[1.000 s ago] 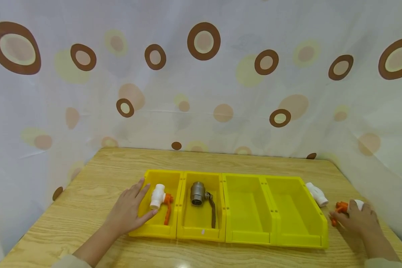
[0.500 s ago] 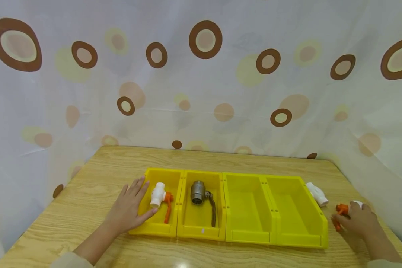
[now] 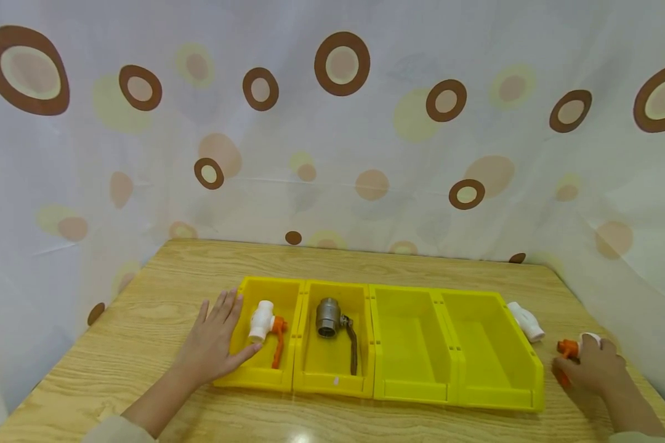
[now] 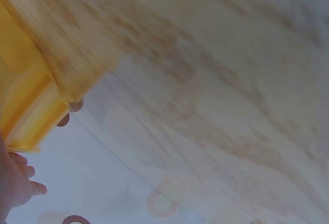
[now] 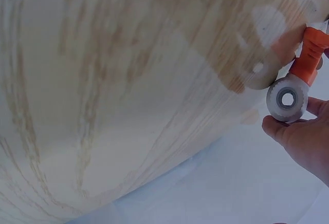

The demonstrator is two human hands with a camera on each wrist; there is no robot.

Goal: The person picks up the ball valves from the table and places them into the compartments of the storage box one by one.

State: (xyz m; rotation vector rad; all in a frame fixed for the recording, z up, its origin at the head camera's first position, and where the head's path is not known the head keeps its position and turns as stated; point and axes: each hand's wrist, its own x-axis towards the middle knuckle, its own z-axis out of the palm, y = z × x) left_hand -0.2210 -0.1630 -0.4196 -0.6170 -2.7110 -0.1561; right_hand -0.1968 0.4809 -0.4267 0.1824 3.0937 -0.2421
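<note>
My right hand point(image 3: 601, 369) grips a white plastic ball valve point(image 5: 275, 104) with an orange lever point(image 5: 310, 54), at the right of the yellow bins. In the right wrist view, fingers and thumb hold its round white body, with the bore end facing the camera. My left hand point(image 3: 207, 347) rests with extended fingers against the left wall of the leftmost yellow bin point(image 3: 255, 381). Inside that bin lies another white ball valve point(image 3: 262, 321) with an orange lever. A metal ball valve point(image 3: 328, 318) with a dark lever lies in the second bin point(image 3: 332, 386).
Two more yellow bins point(image 3: 410, 392) point(image 3: 495, 399) continue the row to the right. Beside the rightmost one lies a white plastic piece point(image 3: 525, 321), partly hidden by the bin wall. Everything stands on a wooden table point(image 3: 366, 261) before a patterned cloth backdrop point(image 3: 338, 141).
My right hand has shifted slightly to the right with the ball valve, and the orange lever now shows less beneath the fingers. My left hand stays at the leftmost bin.
</note>
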